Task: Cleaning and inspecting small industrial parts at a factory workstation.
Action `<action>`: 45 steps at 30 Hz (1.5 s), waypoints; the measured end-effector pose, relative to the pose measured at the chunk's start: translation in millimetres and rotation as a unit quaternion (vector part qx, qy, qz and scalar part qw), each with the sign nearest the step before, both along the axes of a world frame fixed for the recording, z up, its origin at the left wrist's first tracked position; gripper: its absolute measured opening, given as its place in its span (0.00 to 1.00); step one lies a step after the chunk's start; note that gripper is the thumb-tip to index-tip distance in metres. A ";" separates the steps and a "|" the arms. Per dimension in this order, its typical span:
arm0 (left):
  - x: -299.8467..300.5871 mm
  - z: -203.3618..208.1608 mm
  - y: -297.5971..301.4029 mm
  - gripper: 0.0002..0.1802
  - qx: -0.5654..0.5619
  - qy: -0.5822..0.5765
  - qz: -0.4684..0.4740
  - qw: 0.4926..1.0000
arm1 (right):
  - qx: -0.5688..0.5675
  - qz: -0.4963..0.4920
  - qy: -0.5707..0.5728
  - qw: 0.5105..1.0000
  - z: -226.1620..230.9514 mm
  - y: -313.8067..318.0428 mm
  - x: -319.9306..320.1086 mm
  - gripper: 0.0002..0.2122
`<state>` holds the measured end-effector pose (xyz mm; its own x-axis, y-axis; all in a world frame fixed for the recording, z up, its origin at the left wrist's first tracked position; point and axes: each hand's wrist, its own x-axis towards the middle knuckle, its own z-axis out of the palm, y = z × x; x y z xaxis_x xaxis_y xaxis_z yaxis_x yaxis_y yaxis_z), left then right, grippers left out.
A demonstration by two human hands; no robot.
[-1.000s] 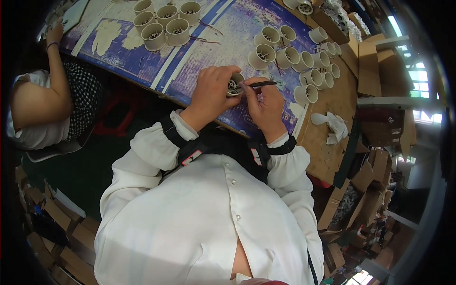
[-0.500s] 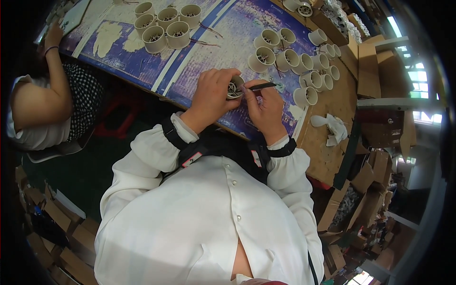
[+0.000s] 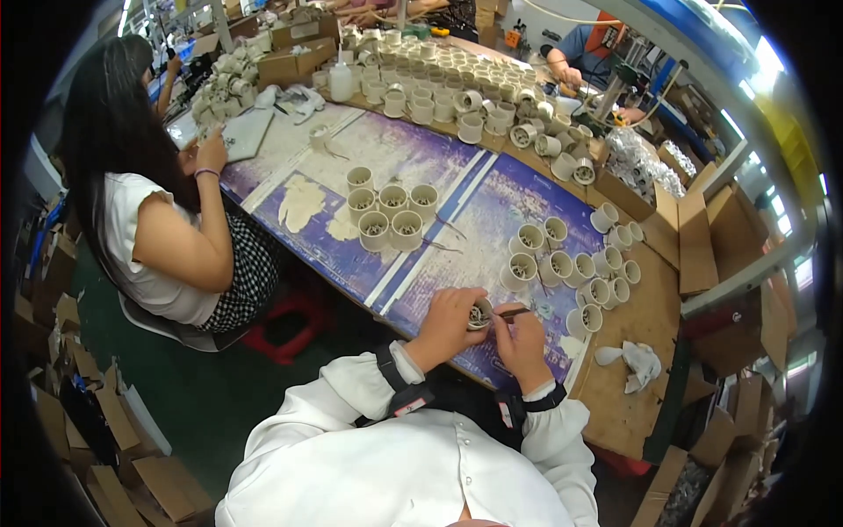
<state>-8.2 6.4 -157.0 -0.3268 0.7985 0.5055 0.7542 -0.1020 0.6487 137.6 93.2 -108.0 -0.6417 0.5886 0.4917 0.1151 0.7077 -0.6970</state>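
My left hand [image 3: 444, 325] is wrapped round a small off-white cup-shaped housing [image 3: 487, 326] with fine parts and wires inside. It holds the housing tilted just above the near edge of the table. My right hand [image 3: 525, 346] pinches a slim dark pen-like tool [image 3: 515, 312]; its exact kind is hard to make out. The fingers of that hand are at the housing's rim, and the tool's inner end is hidden by them. Beyond my hands to the left, a cluster of similar housings [image 3: 373, 230] stands upright with thin wires trailing out. Another group of housings [image 3: 522, 270] stands to the right.
The worktable [image 3: 351, 279] has a worn purple and white covering. A crumpled white cloth [image 3: 641, 364] lies on its brown right end. Rows of housings [image 3: 421, 107] fill the far side, near a white bottle [image 3: 341, 81]. A co-worker [image 3: 167, 224] sits at the left; cardboard boxes [image 3: 698, 237] stand at the right.
My view has tilted up, so the far table and other people now show. Both hands keep their grip on the housing and the dark tool.
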 end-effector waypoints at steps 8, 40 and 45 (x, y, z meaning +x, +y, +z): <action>-18.8 3.9 7.9 0.33 0.000 0.009 0.039 0.999 | 0.059 -0.071 -0.037 0.995 34.7 26.0 46.2 0.05; -26.5 0.9 9.9 0.32 -0.027 -0.021 0.075 0.997 | 0.094 -0.005 -0.207 0.974 2.0 33.3 74.0 0.11; -29.3 0.0 11.8 0.32 -0.016 -0.026 0.074 0.997 | 0.099 -0.001 -0.201 0.974 2.4 34.9 71.5 0.10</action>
